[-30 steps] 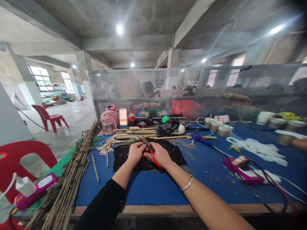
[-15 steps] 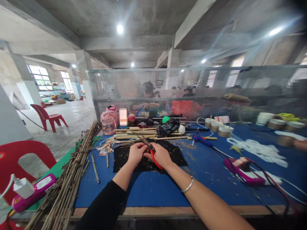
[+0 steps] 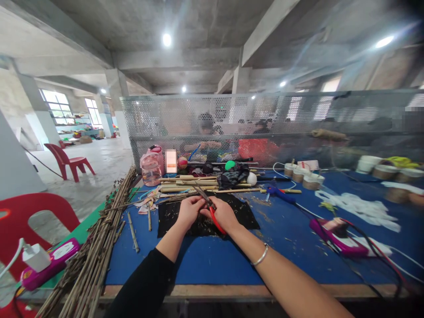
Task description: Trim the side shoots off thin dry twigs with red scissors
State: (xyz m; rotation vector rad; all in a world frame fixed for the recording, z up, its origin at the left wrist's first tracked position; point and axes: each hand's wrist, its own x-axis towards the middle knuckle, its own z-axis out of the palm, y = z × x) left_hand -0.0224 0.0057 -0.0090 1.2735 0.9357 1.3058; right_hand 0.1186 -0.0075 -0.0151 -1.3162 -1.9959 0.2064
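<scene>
Head camera: from my remote seat I see the right hand (image 3: 225, 215) curled round the red-handled scissors (image 3: 213, 215), its fingers wrapped about the grips, with the blades slanting away and to the left, toward the bamboo sticks (image 3: 185, 182). The scissors are held over the black cloth (image 3: 244, 216), between the two hands. The left hand (image 3: 188, 213) sits just beside the blades, thumb and forefinger drawn together; whether they pinch some small piece I cannot tell, as the fingers cover that spot. I take this for close trimming work, and I would want the left fingertips tucked back from the cutting edges, near enough to steady the work yet out of the blades' path. Short strokes from nearer the pivot should give more control than reaching with the tips. I would also keep both hands over the cloth, since pale scraps (image 3: 244, 205) lie on it and it can catch more. Thin twigs (image 3: 175, 197) lie close to the left hand, so I would watch that the blades do not snag one. The blue hot glue gun (image 3: 281, 194) rests well apart on the right.
</scene>
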